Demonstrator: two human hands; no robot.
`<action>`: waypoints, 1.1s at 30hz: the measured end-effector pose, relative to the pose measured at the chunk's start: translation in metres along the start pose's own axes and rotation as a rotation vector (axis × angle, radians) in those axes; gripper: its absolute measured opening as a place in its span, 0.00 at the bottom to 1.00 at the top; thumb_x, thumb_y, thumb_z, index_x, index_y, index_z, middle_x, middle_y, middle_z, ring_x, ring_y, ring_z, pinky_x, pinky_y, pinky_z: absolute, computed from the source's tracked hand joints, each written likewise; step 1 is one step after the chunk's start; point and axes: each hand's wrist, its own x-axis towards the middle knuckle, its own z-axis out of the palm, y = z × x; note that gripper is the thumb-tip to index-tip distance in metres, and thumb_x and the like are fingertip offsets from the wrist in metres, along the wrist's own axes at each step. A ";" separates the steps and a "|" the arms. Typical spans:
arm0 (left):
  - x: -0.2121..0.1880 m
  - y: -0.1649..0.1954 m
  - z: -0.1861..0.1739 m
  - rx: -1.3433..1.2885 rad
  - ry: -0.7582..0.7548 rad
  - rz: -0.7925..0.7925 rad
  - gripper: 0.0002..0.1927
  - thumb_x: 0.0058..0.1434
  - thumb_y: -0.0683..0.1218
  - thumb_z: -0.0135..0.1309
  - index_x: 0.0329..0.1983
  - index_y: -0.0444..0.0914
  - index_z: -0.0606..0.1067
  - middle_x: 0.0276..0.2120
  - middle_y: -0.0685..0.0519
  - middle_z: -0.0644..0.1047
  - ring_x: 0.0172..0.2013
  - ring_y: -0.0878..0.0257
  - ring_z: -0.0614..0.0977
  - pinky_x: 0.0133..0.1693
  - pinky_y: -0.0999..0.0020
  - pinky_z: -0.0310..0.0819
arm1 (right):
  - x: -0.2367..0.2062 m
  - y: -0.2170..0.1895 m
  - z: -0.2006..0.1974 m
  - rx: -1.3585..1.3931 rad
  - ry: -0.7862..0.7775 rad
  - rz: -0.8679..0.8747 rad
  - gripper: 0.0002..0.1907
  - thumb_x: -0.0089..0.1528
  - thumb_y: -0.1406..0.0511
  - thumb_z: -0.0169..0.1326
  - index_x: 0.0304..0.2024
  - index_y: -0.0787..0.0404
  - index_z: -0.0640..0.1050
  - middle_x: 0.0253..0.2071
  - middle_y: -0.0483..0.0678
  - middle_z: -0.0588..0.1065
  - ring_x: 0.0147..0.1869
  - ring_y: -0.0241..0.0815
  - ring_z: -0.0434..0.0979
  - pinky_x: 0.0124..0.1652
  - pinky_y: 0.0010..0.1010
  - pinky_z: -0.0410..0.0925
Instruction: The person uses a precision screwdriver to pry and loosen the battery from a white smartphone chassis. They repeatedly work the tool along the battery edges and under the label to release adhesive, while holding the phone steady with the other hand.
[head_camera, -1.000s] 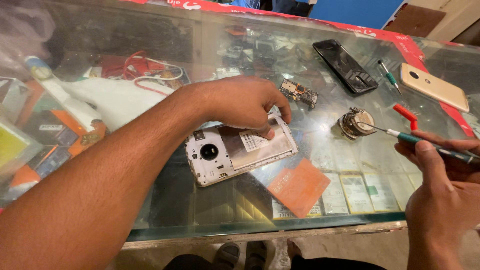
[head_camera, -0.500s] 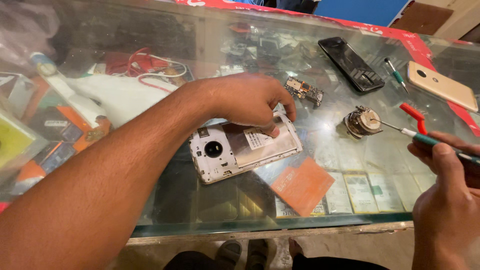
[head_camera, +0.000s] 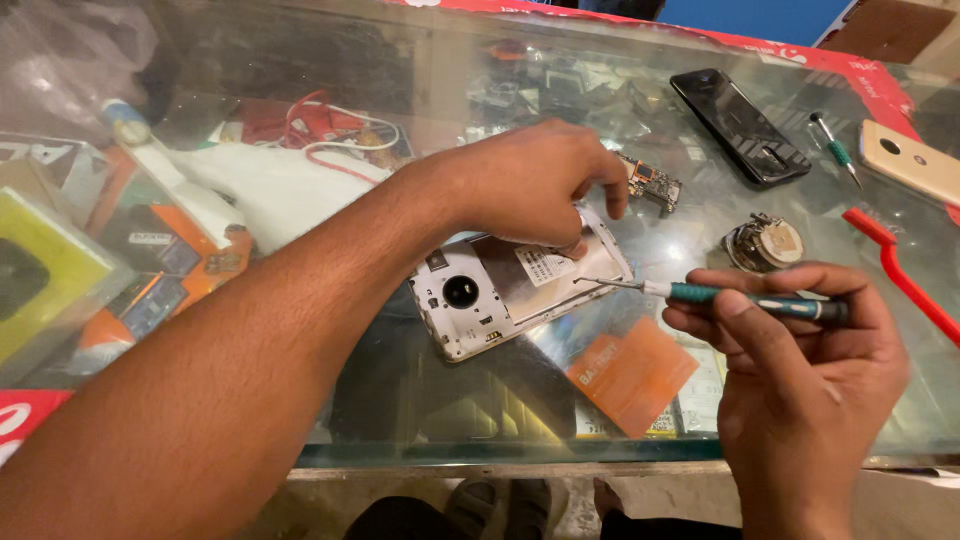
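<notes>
An opened silver phone lies back-up on the glass counter, its round camera ring showing. My left hand presses down on the phone's upper right part with its fingertips. My right hand grips a green-handled screwdriver. The metal tip of the tool rests at the phone's right edge.
A small circuit board lies just beyond the phone. A black phone, a second green screwdriver, a gold phone, a red tool and a round metal part sit to the right. An orange card shows under the glass.
My right hand has moved left with the screwdriver, bringing its tip from near the round metal part to the phone's right edge. My left hand stays on the phone.
</notes>
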 end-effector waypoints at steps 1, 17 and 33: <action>0.000 0.001 -0.002 -0.055 -0.021 -0.017 0.18 0.43 0.44 0.69 0.40 0.43 0.84 0.31 0.49 0.81 0.36 0.57 0.82 0.36 0.59 0.76 | 0.002 0.002 0.002 0.015 -0.007 0.023 0.09 0.70 0.80 0.54 0.49 0.69 0.69 0.44 0.67 0.78 0.48 0.56 0.83 0.52 0.49 0.81; -0.003 0.010 -0.011 -0.349 -0.159 -0.060 0.10 0.43 0.44 0.73 0.28 0.37 0.84 0.25 0.53 0.85 0.25 0.67 0.86 0.29 0.71 0.80 | 0.008 0.009 -0.009 0.171 0.088 0.092 0.11 0.70 0.78 0.55 0.51 0.66 0.70 0.47 0.67 0.78 0.50 0.58 0.84 0.52 0.45 0.81; 0.000 0.006 -0.008 -0.486 -0.145 -0.068 0.05 0.51 0.40 0.63 0.30 0.38 0.86 0.25 0.54 0.86 0.23 0.68 0.81 0.27 0.71 0.76 | 0.006 0.009 -0.008 0.151 0.103 0.076 0.12 0.70 0.79 0.54 0.52 0.66 0.69 0.47 0.68 0.78 0.51 0.58 0.84 0.52 0.46 0.81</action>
